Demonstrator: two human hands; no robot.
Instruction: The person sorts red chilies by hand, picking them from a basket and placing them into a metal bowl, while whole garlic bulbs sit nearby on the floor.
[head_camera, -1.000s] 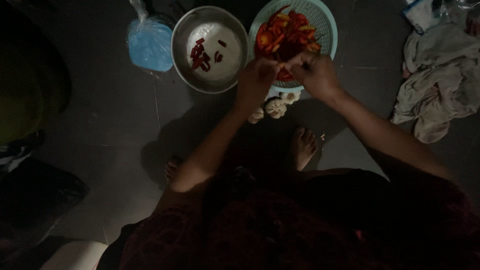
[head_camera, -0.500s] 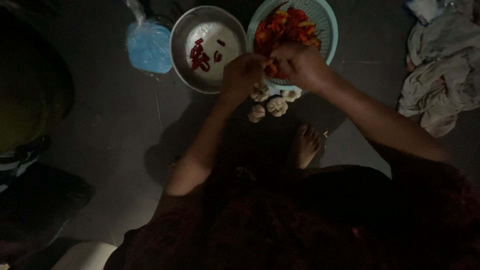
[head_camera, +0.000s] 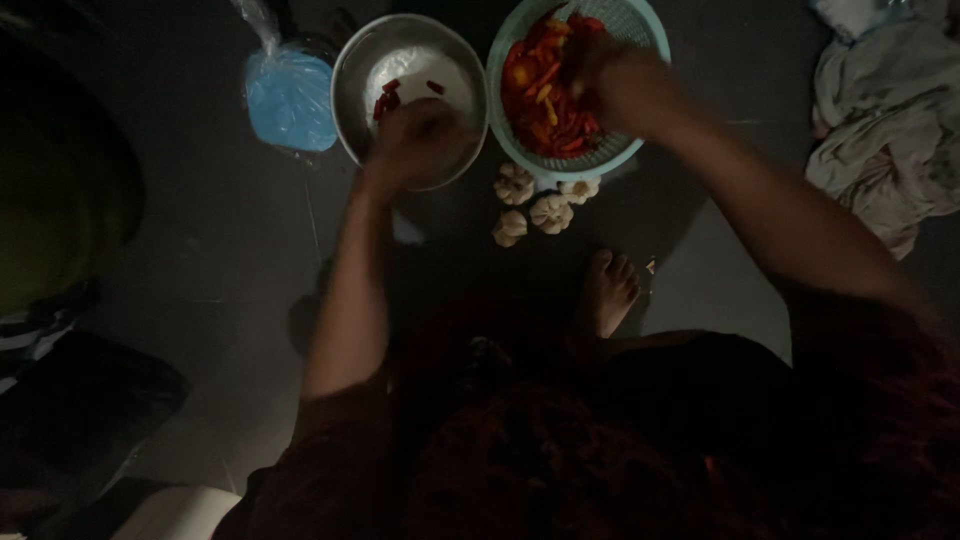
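Dark tiled floor (head_camera: 230, 250) fills the frame, dim light, person squatting, one bare foot (head_camera: 608, 290) at lower centre. Far left edge: dark greenish rounded shape (head_camera: 50, 200), can't tell what it is. Upper left: blue plastic bag (head_camera: 290, 95), knotted at top, just beside the metal bowl (head_camera: 355, 70). Metal bowl at upper centre holds a few red chili pieces (head_camera: 388, 98) on its pale bottom. Left hand (head_camera: 415, 145) sits over the bowl's lower rim, blurred; fingers look curled together, can't tell if they grip anything. Right of the bowl, touching or nearly so: light blue plastic basket (head_camera: 640, 30) full of red and orange chilies (head_camera: 545, 100). Right hand (head_camera: 620, 90) is in the basket over the chilies, blurred; whether its fingers are apart or closed, can't tell. Below the basket: four garlic bulbs (head_camera: 535, 205) clustered on the floor, just beside its rim. Upper right: crumpled pale cloth (head_camera: 880, 130), well apart from the basket.
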